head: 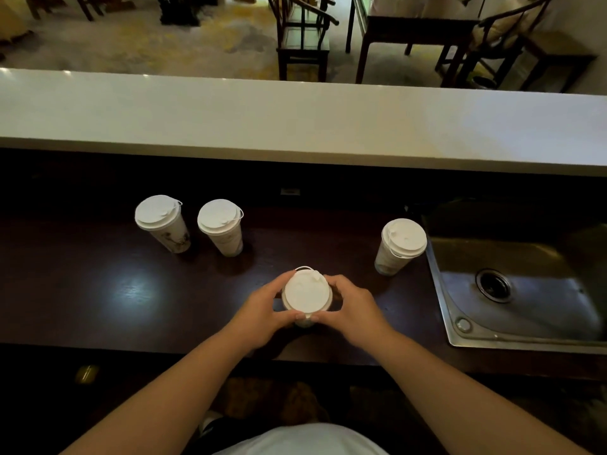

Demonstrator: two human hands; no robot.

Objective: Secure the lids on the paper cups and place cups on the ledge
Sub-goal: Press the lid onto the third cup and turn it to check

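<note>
Head view shows the white plastic lid (306, 294) sitting on a tall paper cup (303, 320) on the dark wooden counter (98, 290); the left hand (262, 307) and right hand (353, 305) clasp its rim, fingers curled around and pressing; the step looks like sealing. Three other lidded paper cups (220, 226) stand behind, none yet on the long white ledge (295, 119); next likely comes lifting this cup up there, kept upright.

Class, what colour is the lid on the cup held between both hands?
White, seen best in the head view: the lid.
</note>
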